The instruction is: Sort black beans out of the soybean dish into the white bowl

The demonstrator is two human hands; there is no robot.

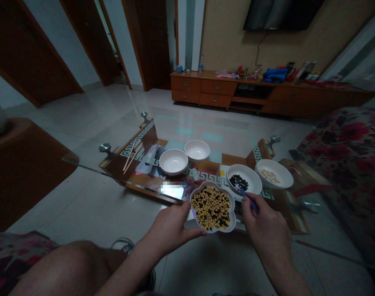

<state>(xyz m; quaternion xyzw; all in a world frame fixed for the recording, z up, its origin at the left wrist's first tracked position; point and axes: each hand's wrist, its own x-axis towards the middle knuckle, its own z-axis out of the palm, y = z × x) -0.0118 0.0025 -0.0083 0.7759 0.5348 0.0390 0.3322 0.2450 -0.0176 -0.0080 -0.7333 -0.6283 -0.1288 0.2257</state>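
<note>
My left hand [171, 226] grips the left rim of a flower-shaped bowl [233, 224] with its thumb and fingers. Yellow soybeans [212, 209] mixed with black beans fill this bowl. In my right hand [265, 226] is a slim blue-purple utensil [251, 201]; whether it is tweezers or a spoon I cannot tell. Its tip reaches into a white bowl [251, 179] with black beans [238, 182] inside. Just right of that stands another white bowl [286, 174] with pale flat pieces [270, 176] in it.
Two more white bowls, one nearer [174, 161] and one farther [197, 150], stand on the glass table [113, 174]. Light wooden chopsticks [132, 158] lie at its left. A lit phone [172, 191] is left of the flower-shaped bowl. A long cabinet [218, 92] lines the far wall.
</note>
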